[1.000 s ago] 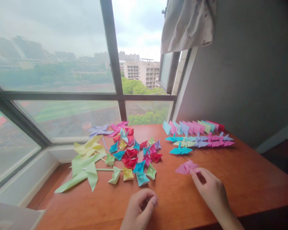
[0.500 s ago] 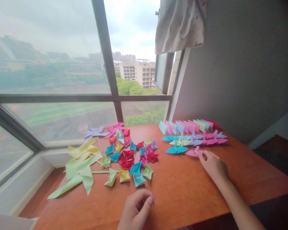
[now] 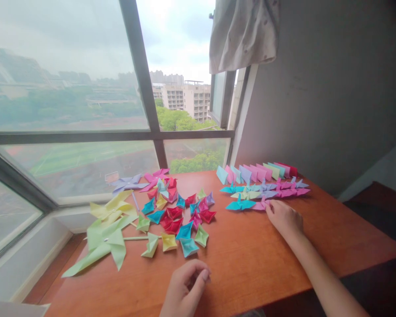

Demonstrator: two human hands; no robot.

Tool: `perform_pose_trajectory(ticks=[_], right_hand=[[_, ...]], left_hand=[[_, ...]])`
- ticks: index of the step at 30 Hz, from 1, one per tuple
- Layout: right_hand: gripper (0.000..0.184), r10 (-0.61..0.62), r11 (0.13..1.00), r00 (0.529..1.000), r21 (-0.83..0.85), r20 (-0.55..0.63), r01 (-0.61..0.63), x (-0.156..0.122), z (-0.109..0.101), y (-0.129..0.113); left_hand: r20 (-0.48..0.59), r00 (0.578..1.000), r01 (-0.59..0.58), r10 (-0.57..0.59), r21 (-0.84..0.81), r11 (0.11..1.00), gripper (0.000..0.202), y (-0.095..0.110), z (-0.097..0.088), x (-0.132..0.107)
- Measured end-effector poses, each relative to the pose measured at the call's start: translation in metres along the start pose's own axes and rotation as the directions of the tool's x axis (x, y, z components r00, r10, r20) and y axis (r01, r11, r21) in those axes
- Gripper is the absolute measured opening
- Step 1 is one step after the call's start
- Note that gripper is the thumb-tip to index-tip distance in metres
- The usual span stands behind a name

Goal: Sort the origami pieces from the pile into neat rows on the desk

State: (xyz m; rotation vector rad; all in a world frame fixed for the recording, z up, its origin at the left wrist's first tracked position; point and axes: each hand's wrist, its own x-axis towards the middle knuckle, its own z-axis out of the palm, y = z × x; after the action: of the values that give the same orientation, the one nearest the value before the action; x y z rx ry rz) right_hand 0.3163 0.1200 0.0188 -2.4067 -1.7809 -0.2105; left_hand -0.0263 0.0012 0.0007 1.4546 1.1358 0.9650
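Note:
My right hand (image 3: 283,217) reaches out over the wooden table (image 3: 251,259) and pinches a pink paper crane (image 3: 260,204), setting it beside a teal crane (image 3: 240,204) at the near end of rows of folded cranes (image 3: 267,190). My left hand (image 3: 185,290) rests near the table's front edge with its fingers curled and thumb against them; nothing shows in it. A pile of small folded paper stars (image 3: 181,215) in red, blue, green and yellow lies ahead of my left hand.
Green and yellow paper pinwheels (image 3: 108,233) lie at the left by the window sill. Purple and pink pinwheels (image 3: 138,180) sit at the back near the glass. A row of folded paper pieces (image 3: 255,171) stands along the grey wall (image 3: 333,88).
My right hand carried the pink crane from the middle of the table away from me, up to the rows of cranes beside the teal one. My left hand stayed put.

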Motion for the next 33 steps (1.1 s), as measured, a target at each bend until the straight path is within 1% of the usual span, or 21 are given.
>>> perform_pose_trajectory(ticks=[7, 15, 20, 24, 28, 33], right_hand=[[0.029, 0.016, 0.998, 0.999, 0.054, -0.032, -0.014, 0.0018, 0.0042, -0.0048], [0.030, 0.026, 0.998, 1.000, 0.051, 0.007, -0.027, 0.0048, 0.0042, -0.0092], [0.031, 0.017, 0.999, 1.000, 0.041, -0.003, -0.016, 0.0061, 0.0047, -0.0102], [0.031, 0.015, 0.998, 1.000, 0.059, -0.007, -0.014, 0.0044, 0.0030, -0.0096], [0.033, 0.041, 0.993, 0.999, 0.109, -0.003, -0.040, 0.0001, 0.0026, -0.0083], [0.029, 0.035, 0.993, 0.999, 0.114, -0.004, -0.034, -0.0033, 0.0058, -0.0074]], left_hand=[[-0.017, 1.000, -0.003, 0.003, -0.015, 1.000, 0.038, -0.0013, 0.0000, -0.0013], [-0.002, 1.000, -0.011, 0.011, -0.004, 1.000, 0.038, -0.0030, -0.0003, -0.0003], [0.011, 1.000, -0.019, 0.018, 0.021, 1.000, 0.035, -0.0029, -0.0012, -0.0021], [0.016, 1.000, -0.018, 0.017, 0.048, 0.999, 0.035, -0.0012, -0.0013, -0.0027], [0.014, 1.000, -0.007, 0.007, 0.054, 0.999, 0.036, 0.0017, -0.0007, -0.0014], [0.012, 1.000, -0.003, 0.003, 0.048, 0.999, 0.037, 0.0040, -0.0005, -0.0008]])
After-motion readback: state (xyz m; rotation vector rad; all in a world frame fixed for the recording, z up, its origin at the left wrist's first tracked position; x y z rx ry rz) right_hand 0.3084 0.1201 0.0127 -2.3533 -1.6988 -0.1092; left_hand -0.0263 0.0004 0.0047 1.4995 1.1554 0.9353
